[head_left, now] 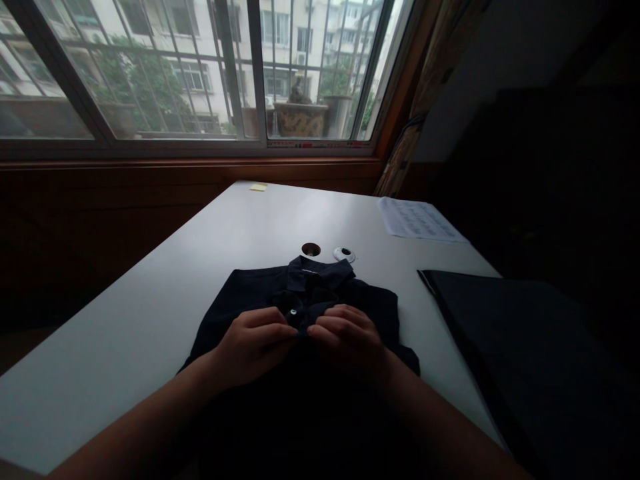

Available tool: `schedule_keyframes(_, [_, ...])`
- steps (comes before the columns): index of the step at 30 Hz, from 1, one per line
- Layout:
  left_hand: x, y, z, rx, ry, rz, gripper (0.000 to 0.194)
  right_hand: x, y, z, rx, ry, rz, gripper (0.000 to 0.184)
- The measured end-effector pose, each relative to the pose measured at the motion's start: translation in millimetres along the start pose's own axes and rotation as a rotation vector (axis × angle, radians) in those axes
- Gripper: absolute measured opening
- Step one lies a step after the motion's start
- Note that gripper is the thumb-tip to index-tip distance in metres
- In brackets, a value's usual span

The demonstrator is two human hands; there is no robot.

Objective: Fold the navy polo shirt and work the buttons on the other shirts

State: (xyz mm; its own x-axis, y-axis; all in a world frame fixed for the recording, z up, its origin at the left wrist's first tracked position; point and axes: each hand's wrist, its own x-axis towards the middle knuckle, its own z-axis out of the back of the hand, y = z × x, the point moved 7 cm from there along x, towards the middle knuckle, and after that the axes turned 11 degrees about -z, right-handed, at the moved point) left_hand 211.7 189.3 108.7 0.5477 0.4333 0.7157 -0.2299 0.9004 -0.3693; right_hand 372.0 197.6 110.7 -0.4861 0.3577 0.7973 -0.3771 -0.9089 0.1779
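A dark navy polo shirt (240,297) lies flat on the white table (150,307), collar pointing away from me. My left hand (253,343) and my right hand (347,340) rest side by side on its chest. Both have fingers curled and pinch the placket fabric just below a small pale button (293,312). The fingertips of the two hands nearly touch. The lower part of the shirt is hidden in shadow between my forearms.
Beyond the collar are a round cable hole (311,249) and its white cap (344,254). A printed sheet (417,220) lies at the far right, a yellow sticky note (259,187) at the far edge. A large dark flat board (525,353) covers the right side. A window lies beyond.
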Motion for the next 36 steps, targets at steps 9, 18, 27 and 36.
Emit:
schedule_keyframes(9, [-2,-6,0.4,0.111,0.002,-0.068,0.016,-1,4,2,-0.036,-0.017,0.036,0.012])
schedule_keyframes(18, [-3,3,-3.0,0.219,0.176,-0.121,0.015,-6,-2,-6,0.007,0.066,0.020,0.021])
schedule_keyframes(27, [-6,11,-6.0,0.306,0.348,-0.070,0.015,-6,-3,-15,0.001,0.172,0.049,0.021])
schedule_keyframes(36, [-4,5,-11.3,0.350,0.406,-0.100,0.018,-6,-3,-20,0.037,0.216,0.049,0.008])
